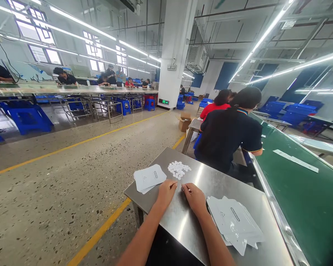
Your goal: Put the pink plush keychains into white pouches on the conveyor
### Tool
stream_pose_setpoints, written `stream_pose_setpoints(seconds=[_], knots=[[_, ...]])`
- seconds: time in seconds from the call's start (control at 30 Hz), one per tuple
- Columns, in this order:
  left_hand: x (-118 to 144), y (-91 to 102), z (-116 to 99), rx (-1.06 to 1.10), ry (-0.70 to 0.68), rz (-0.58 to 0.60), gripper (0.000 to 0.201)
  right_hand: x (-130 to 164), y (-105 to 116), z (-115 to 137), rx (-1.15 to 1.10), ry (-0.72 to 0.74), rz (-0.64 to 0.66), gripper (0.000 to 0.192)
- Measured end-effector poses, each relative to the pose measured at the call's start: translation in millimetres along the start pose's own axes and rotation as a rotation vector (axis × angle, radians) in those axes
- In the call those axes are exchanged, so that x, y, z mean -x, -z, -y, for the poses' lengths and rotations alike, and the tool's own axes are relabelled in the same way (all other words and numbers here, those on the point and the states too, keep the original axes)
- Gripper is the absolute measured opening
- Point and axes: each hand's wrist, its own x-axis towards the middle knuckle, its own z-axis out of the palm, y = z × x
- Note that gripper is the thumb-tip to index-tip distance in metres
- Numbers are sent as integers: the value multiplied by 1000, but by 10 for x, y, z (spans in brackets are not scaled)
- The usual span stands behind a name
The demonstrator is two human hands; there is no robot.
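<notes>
Both my left hand [166, 191] and right hand [193, 195] rest low centre on the steel desk [211, 181], fingers pinched, apparently on something tiny. The white round pieces [178, 169] lie just above; next, I judge, a flat white pouch [149, 178].

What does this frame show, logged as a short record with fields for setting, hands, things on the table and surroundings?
Setting: factory hall, steel table beside a green conveyor belt
Left hand: resting on the table, fingertips curled close to the right hand's
Right hand: resting on the table; anything pinched is too small to tell
Near left: small stack of white pouches
Ahead: pile of small white pieces
Near right: larger heap of white pouches
Belt: white strip lying on it
People: co-worker in black shirt seated ahead, back turned
</notes>
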Motion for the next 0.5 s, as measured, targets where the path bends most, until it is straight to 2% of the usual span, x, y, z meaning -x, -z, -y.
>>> stream_pose_setpoints(seconds=[0.17,0.3,0.4,0.5], knots=[[1,-18,-3,-5,-47,16,28,-177,-67,4,-4,-10,47,21],[-9,-13,2,4,-96,31,29,-446,-119,-39,56,-7,71,21],[-28,-6,17,-4,-96,-2,30,-599,-159,-60,117,-3,123,17],[-96,-22,51,-31,-87,-40,30,-630,-181,-62,167,10,157,13]])
